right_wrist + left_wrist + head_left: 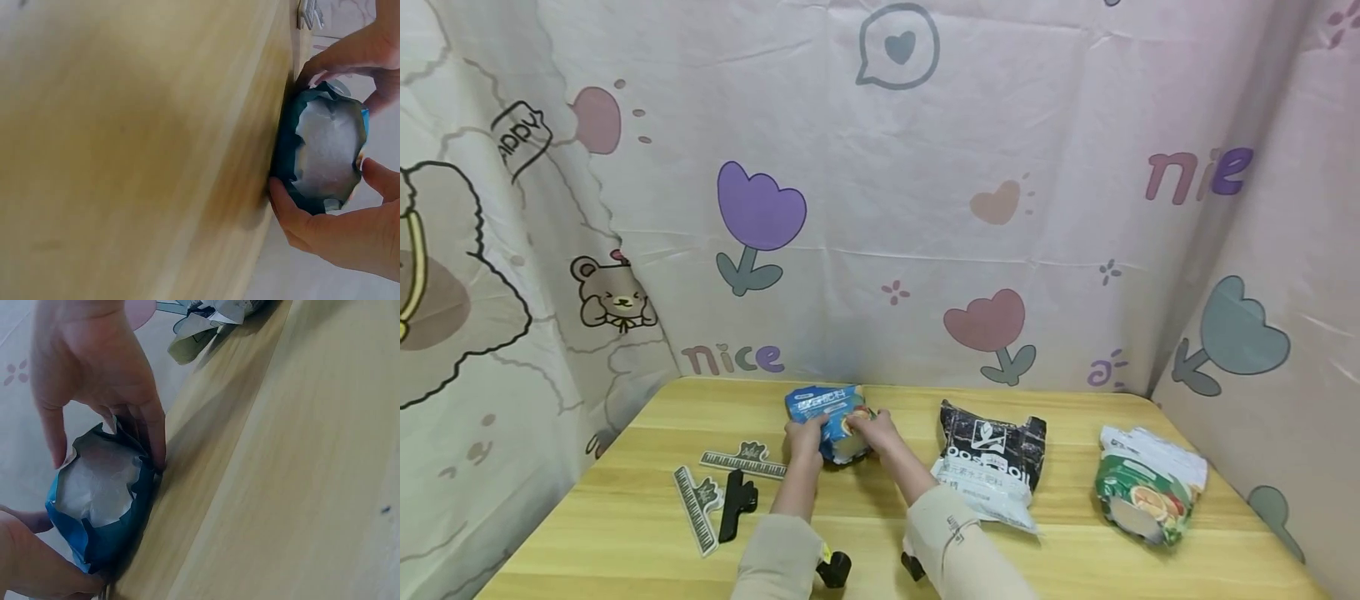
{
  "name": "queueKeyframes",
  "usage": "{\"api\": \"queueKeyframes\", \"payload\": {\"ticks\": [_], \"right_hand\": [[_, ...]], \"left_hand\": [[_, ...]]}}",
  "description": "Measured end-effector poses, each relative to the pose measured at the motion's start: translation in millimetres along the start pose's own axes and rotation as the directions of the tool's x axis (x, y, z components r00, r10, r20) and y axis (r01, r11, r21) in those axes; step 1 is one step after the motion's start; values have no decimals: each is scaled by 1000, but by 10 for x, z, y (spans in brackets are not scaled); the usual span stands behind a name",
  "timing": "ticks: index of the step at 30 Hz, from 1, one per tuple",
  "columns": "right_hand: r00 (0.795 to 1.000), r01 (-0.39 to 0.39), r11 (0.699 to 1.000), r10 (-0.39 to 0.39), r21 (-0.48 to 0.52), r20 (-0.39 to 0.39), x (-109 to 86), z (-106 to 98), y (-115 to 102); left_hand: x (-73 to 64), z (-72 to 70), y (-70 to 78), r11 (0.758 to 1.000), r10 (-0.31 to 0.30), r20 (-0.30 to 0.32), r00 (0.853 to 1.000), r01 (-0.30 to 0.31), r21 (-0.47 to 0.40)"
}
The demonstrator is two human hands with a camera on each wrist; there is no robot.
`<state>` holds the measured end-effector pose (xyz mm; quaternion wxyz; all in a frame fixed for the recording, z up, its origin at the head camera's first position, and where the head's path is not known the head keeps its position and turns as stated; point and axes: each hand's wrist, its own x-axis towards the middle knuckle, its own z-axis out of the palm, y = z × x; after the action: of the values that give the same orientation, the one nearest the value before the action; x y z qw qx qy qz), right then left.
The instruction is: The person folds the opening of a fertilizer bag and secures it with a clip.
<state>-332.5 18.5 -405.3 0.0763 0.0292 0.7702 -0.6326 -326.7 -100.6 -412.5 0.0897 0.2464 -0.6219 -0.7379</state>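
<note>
Both hands hold a blue plastic bag (pixel 842 417) printed with fruit near the table's back edge. My left hand (pixel 805 439) grips its left side, thumb on top. On the right side, my right hand (pixel 877 431) grips it with the thumb over the fruit picture. The wrist views face the bag's pale, crinkled end (pixel 100 481), framed by folded blue edges. In the right wrist view the right hand's fingers (pixel 290 209) wrap the lower side of the bag while its thumb lies along the other face.
Left of the hands lie two keyboard-patterned clips (pixel 696 510) (pixel 742 462) and a black clip (pixel 735 506). To the right are a black-and-white bag (pixel 992 454) and a green-and-white bag (pixel 1150 492) with an orange print. A patterned curtain (pixel 880 208) hangs behind the wooden table (pixel 625 533).
</note>
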Motion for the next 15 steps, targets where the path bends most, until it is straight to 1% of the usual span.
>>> {"api": "queueKeyframes", "payload": {"ticks": [1,2,5,9,12,15], "right_hand": [[1000,2,1000,-2,-2,-8,6,2,11],[1000,3,1000,-3,-3,-15,6,3,17],[1000,14,1000,-14,-7,-20,15,11,33],[999,23,1000,-22,9,-28,30,32,39],[999,15,999,-14,29,-38,30,49,41],[999,7,999,-5,40,-45,21,52,48]], "left_hand": [[7,-7,-10,1000,-2,9,1000,2,-9],[16,-11,-18,999,-2,26,1000,3,-39],[38,-25,-39,996,-3,55,998,8,-90],[43,-35,-54,993,-2,66,998,9,-114],[48,-30,-62,990,0,84,996,12,-141],[54,-38,-79,991,-1,102,995,14,-131]]}}
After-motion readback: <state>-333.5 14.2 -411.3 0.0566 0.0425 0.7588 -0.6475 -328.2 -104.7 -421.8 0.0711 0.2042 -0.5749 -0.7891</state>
